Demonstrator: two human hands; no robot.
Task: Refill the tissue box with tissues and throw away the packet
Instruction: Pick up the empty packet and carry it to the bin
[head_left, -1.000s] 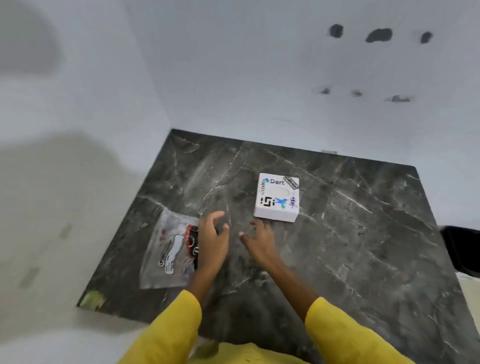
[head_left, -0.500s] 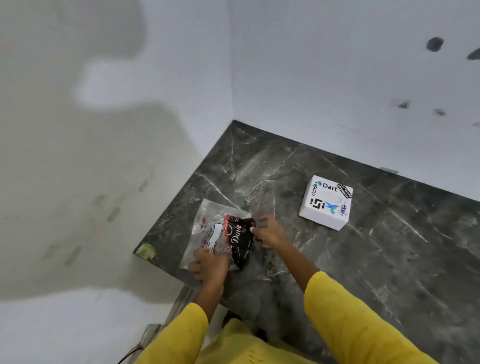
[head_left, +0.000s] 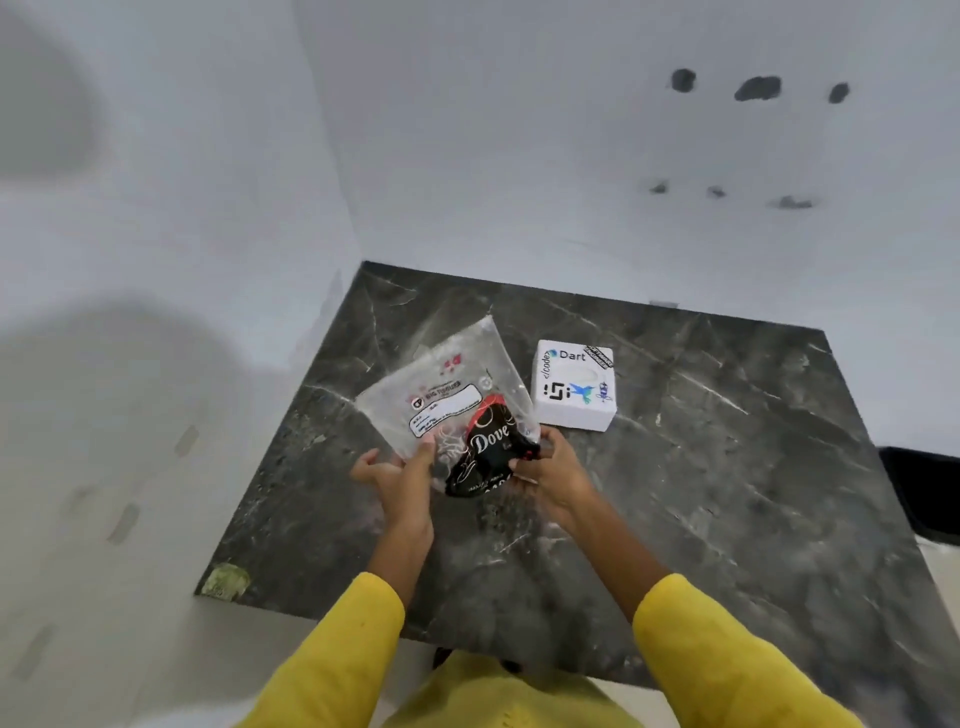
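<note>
Centre-left of frame: left hand (head_left: 402, 475) gripping bottom-left edge of clear packet (head_left: 447, 397), lifted off dark counter (head_left: 727, 493). Dark Dove wrapper (head_left: 485, 454) at packet's lower end; inside or in front, can't tell. Right hand (head_left: 553, 470) pinching that end. Tissue box (head_left: 574, 384) just right of packet, resting on counter. Step prob: opening packet. Next: pull contents out w/o tearing.

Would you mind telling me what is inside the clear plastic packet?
Through the clear plastic packet shows a dark wrapper marked "Dove". Both hands hold its near end, so whatever lies under them, including any tissues, cannot be seen.
</note>
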